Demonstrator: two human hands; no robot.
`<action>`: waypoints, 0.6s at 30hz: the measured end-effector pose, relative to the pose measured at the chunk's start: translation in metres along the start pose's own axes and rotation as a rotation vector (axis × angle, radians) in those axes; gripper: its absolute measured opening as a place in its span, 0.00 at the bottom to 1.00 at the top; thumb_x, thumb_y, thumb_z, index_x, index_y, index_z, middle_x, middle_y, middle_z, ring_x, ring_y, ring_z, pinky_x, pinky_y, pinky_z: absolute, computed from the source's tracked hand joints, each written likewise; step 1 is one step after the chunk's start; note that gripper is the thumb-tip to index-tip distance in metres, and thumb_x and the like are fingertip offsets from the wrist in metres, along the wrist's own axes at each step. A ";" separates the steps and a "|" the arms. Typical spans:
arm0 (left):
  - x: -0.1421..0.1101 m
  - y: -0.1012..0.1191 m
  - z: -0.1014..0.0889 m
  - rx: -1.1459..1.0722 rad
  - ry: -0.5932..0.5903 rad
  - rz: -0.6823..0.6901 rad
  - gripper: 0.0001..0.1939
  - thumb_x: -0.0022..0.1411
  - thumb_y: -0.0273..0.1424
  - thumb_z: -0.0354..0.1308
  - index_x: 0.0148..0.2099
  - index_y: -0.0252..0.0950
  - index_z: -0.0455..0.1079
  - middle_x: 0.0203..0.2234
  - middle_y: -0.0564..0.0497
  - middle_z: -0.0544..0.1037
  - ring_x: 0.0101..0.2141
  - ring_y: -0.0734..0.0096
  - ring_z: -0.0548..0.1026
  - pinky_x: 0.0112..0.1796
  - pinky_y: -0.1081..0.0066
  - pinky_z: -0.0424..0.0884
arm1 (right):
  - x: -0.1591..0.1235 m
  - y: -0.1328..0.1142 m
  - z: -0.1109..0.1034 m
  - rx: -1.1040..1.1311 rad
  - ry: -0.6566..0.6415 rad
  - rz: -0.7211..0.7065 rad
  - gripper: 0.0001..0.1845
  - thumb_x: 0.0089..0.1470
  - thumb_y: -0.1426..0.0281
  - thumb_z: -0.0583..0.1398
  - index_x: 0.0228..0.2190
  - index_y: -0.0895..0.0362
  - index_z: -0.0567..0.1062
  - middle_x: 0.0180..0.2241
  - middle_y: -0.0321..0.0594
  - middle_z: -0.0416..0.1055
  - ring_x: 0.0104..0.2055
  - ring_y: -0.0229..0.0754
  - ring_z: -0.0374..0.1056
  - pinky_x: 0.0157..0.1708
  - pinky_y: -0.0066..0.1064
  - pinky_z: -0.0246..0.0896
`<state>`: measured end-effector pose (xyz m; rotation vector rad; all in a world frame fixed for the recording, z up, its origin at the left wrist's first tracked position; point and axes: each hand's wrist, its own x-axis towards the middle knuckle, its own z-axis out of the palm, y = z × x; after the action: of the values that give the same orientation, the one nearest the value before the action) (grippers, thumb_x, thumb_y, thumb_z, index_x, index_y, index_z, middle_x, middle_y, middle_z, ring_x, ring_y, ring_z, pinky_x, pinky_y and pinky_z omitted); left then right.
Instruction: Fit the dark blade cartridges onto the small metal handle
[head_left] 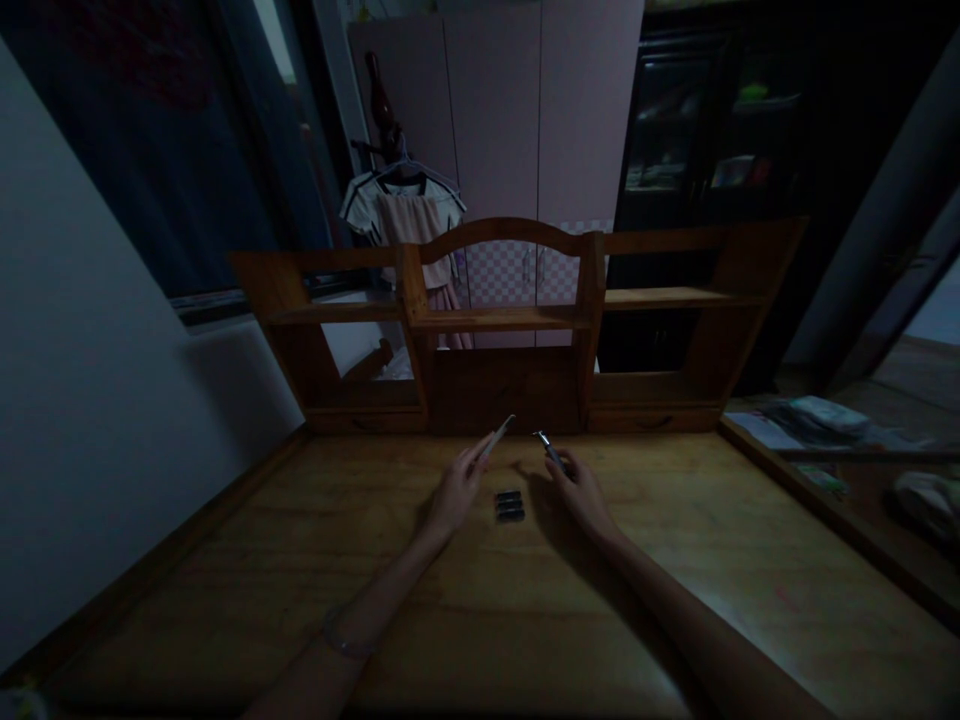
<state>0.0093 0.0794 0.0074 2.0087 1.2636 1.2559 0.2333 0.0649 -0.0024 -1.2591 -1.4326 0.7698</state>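
Observation:
Above the desk, my left hand (pixel 459 488) is closed around a slim, pale, stick-like thing (pixel 499 434) with a small bent tip pointing up and away. Its kind is too small and dim to tell. My right hand (pixel 577 487) grips the dark handle of a razor (pixel 547 446), whose shiny neck ends in a small crosswise head. The tips of both held things are near each other but apart. Between the hands and slightly nearer me, a small dark pack with several black strips (pixel 509 505) lies flat on the wooden desk (pixel 465 610).
A wooden shelf unit (pixel 506 320) rises along the desk's far edge, with drawers at its lower left and right. A white wall (pixel 90 400) borders the left side. Beyond the right edge are papers and bags (pixel 817 425). The room is dim.

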 end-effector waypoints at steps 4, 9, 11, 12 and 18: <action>-0.003 0.012 0.002 0.050 -0.020 0.078 0.23 0.69 0.39 0.43 0.64 0.44 0.56 0.39 0.48 0.69 0.38 0.71 0.68 0.44 0.70 0.64 | -0.003 -0.010 0.000 -0.006 -0.047 -0.001 0.19 0.57 0.56 0.54 0.40 0.58 0.71 0.36 0.40 0.71 0.39 0.42 0.67 0.39 0.30 0.58; -0.004 0.007 0.005 -0.010 -0.031 0.087 0.24 0.68 0.38 0.44 0.65 0.43 0.54 0.40 0.48 0.69 0.41 0.71 0.68 0.46 0.71 0.62 | -0.004 -0.012 0.000 -0.052 -0.049 -0.022 0.21 0.56 0.53 0.54 0.36 0.58 0.72 0.33 0.39 0.71 0.36 0.42 0.66 0.36 0.29 0.57; -0.004 0.004 0.006 -0.042 -0.050 0.069 0.24 0.68 0.38 0.45 0.64 0.43 0.55 0.42 0.47 0.70 0.41 0.70 0.68 0.46 0.70 0.63 | -0.004 -0.012 -0.001 -0.046 -0.044 -0.041 0.21 0.56 0.53 0.54 0.36 0.58 0.72 0.34 0.40 0.71 0.37 0.42 0.66 0.37 0.29 0.56; -0.004 0.003 0.006 -0.060 -0.061 0.058 0.24 0.68 0.39 0.45 0.64 0.43 0.56 0.43 0.47 0.70 0.41 0.70 0.68 0.45 0.70 0.63 | -0.004 -0.012 -0.001 -0.040 -0.045 -0.048 0.21 0.57 0.52 0.54 0.37 0.58 0.72 0.34 0.39 0.71 0.37 0.42 0.66 0.37 0.29 0.56; -0.003 0.008 0.006 -0.147 -0.110 0.054 0.24 0.66 0.39 0.49 0.62 0.39 0.60 0.43 0.45 0.71 0.43 0.68 0.68 0.46 0.69 0.63 | -0.005 -0.012 -0.002 -0.024 -0.016 -0.043 0.22 0.56 0.52 0.54 0.37 0.58 0.72 0.33 0.39 0.70 0.36 0.41 0.66 0.35 0.28 0.56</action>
<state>0.0178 0.0731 0.0087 1.9895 1.0415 1.2078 0.2315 0.0572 0.0075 -1.2384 -1.4816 0.7373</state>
